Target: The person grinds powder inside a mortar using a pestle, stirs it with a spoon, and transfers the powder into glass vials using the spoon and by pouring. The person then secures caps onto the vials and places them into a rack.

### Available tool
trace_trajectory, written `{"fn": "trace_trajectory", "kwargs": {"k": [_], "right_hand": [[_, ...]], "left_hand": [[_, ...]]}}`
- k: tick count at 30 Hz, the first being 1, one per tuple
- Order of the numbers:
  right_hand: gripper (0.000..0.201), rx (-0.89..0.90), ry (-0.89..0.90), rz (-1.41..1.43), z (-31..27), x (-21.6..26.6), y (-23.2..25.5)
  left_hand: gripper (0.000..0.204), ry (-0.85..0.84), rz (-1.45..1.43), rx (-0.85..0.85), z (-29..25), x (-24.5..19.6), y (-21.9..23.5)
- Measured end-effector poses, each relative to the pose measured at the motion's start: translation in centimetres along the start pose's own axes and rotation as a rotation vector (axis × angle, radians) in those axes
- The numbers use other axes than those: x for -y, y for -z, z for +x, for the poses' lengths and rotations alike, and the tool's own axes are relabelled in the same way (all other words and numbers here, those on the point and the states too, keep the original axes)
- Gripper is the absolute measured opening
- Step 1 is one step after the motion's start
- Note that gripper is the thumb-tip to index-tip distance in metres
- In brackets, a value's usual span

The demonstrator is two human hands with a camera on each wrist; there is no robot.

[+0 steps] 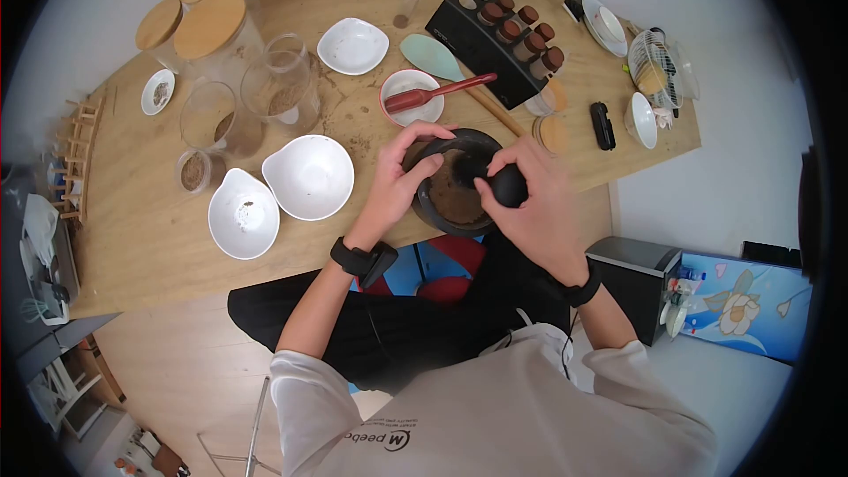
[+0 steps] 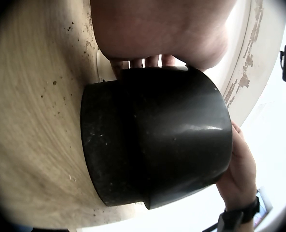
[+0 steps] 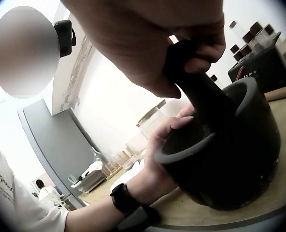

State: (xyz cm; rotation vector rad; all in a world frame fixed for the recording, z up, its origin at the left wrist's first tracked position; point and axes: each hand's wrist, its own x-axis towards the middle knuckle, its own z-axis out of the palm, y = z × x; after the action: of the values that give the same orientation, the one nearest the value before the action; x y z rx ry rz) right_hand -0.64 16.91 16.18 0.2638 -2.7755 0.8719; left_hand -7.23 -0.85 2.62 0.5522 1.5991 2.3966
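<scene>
A black mortar (image 1: 427,212) stands near the table's front edge, with brown powder (image 1: 455,201) in its bowl. My left hand (image 1: 393,178) holds the mortar's left side, thumb over the rim and fingers along the outer wall. In the left wrist view the smooth dark wall of the mortar (image 2: 176,130) fills the middle. My right hand (image 1: 543,208) grips the rounded top of a black pestle (image 1: 509,186). The right wrist view shows the pestle (image 3: 205,99) leaning into the mortar, its lower end hidden behind the rim.
Behind the mortar lie a red scraper (image 1: 442,93) across a small bowl (image 1: 397,83), a green spatula (image 1: 430,55) and a black rack (image 1: 481,44) of cork-topped vials. White bowls (image 1: 309,178), glass jars (image 1: 281,93) and wooden-lidded canisters (image 1: 210,25) stand left. A black object (image 1: 602,125) lies right.
</scene>
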Motion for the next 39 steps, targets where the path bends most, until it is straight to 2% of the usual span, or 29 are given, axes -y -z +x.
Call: {"fn": "trace_trajectory", "kwargs": {"k": [2, 6, 8, 11, 15, 17, 20, 24, 27, 30, 33, 36, 39], "right_hand": [[0.024, 0.1, -0.02, 0.128, -0.5, 0.3, 0.1], [0.024, 0.084, -0.028, 0.173, -0.7, -0.8, 0.4], [0.023, 0.01, -0.052, 0.083, -0.4, -0.5, 0.4], [0.022, 0.023, 0.005, 0.004, -0.7, 1.0, -0.1], [0.023, 0.088, -0.05, 0.111, -0.8, 0.3, 0.5], [0.024, 0.009, -0.014, 0.062, -0.5, -0.3, 0.5], [0.023, 0.0, 0.028, -0.05, -0.5, 0.3, 0.4], [0.023, 0.058, -0.009, 0.025, -1.1, -0.1, 0.9], [0.023, 0.008, -0.047, 0.051, -1.0, -0.6, 0.8], [0.023, -0.022, -0.013, -0.057, -0.8, 0.6, 0.7], [0.023, 0.06, -0.019, -0.02, -1.0, 0.6, 0.5], [0.023, 0.019, -0.038, 0.08, -0.3, -0.4, 0.4], [0.023, -0.047, -0.004, -0.031, 0.2, 0.3, -0.4]], "left_hand": [[0.029, 0.002, -0.009, -0.002, 0.0, 0.0, -0.1], [0.03, -0.017, 0.034, -0.01, -0.1, 0.2, 0.2], [0.029, -0.027, 0.054, -0.005, 0.0, 0.1, 0.0], [0.028, 0.018, -0.017, -0.009, 0.0, -0.1, 0.0], [0.029, -0.022, 0.042, -0.014, 0.0, 0.4, 0.1], [0.029, -0.014, 0.028, -0.016, 0.0, 0.2, 0.0], [0.028, -0.007, 0.011, -0.018, 0.1, 0.0, 0.0], [0.028, -0.01, 0.019, -0.015, 0.0, 0.2, 0.0], [0.028, -0.008, 0.016, -0.015, 0.0, 0.3, 0.0], [0.028, -0.018, 0.009, -0.017, 0.1, 0.1, -0.1], [0.029, -0.021, 0.023, -0.019, 0.0, 0.2, 0.0], [0.029, -0.021, 0.036, -0.017, -0.1, 0.5, 0.1], [0.029, -0.013, 0.019, -0.009, 0.0, 0.1, 0.0]]}}
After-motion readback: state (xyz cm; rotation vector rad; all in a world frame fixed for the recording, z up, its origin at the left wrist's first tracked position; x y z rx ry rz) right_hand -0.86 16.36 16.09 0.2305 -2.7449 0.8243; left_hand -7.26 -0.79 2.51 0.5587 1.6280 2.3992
